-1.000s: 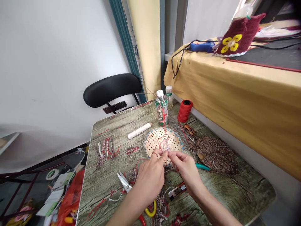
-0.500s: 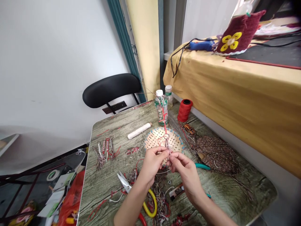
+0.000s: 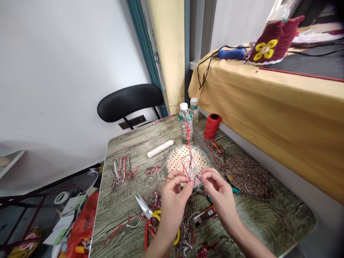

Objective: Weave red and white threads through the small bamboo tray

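Note:
My left hand [image 3: 174,190] pinches thin cords between thumb and forefinger. Just right of it, my right hand [image 3: 219,188] is closed in a pinch on other strands of the same cords [image 3: 192,166]. These strands are knotted together over a woven basket [image 3: 174,157] and fan out between the hands. A red cord [image 3: 188,141] runs up from them to a plastic bottle [image 3: 185,123] with a white cap. Scissors [image 3: 143,206] with yellow and red handles lie partly under my left forearm. Beside my right wrist is an orange-and-black box cutter [image 3: 204,216], partly covered.
Finished braided pieces [image 3: 122,170] lie at the table's left, near a white thread roll [image 3: 160,148]. A red thread spool [image 3: 212,126], a second bottle [image 3: 194,109] and a brown cord bundle [image 3: 247,175] are at the right. Cord scraps [image 3: 185,229] litter the front. A black chair [image 3: 130,102] stands behind.
My hands have moved apart, the right one to the right and the left one slightly down. The strands now spread between them. More of the box cutter shows.

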Tool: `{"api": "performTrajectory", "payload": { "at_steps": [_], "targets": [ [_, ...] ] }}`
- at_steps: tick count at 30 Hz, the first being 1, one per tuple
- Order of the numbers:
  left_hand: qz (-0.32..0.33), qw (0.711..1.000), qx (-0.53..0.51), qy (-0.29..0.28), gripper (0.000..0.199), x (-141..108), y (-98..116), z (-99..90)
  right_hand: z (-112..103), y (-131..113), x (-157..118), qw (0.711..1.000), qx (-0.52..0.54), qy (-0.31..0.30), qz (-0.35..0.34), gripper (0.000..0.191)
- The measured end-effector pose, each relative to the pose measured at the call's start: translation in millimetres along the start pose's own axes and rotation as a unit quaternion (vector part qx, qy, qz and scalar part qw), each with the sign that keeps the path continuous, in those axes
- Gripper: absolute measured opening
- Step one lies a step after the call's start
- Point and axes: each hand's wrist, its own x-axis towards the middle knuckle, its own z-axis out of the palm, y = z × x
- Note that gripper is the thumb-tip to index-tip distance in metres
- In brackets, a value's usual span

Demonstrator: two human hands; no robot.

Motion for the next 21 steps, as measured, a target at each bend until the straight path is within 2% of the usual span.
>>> {"api": "performTrajectory", "payload": {
  "at_steps": [2,6,9,11,14,17,19,21],
  "targets": [
    [-0.022,0.999,-0.037,-0.008,0.009,-6.5,3.1,-1.1,-3.0,-1.9,1.3,0.999,-0.027,-0.004,-0.020,0.013],
    [-0.105,0.985,-0.134,-0.033,0.015,-21.7,8.5,-0.7,-9.9,-4.2,2.2,0.999,-0.024,0.006,-0.028,0.012],
    [-0.136,0.976,-0.150,-0.075,0.016,-34.4,7.7,2.0,-13.8,-9.5,-0.8,0.999,-0.010,0.038,-0.021,0.008],
    [-0.136,0.976,-0.142,-0.097,0.015,-42.5,3.5,5.3,-14.9,-16.3,-4.5,0.998,-0.035,0.039,-0.032,0.012],
    [-0.139,0.974,-0.127,-0.123,0.015,-53.8,-6.6,11.3,-13.8,-28.3,-9.8,0.996,-0.082,-0.035,-0.029,0.020],
    [-0.160,0.967,-0.105,-0.168,0.016,-61.6,-14.8,13.6,-11.3,-36.7,-12.6,0.991,-0.069,-0.113,0.031,0.027],
    [-0.126,0.973,-0.067,-0.182,0.015,-61.0,-15.0,10.7,-10.4,-38.9,-13.7,0.990,-0.051,-0.125,0.049,0.029],
    [-0.053,0.989,-0.023,-0.139,0.015,-52.1,-10.0,4.9,-11.1,-38.6,-15.1,0.990,-0.058,-0.124,0.043,0.030]
  ]
}}
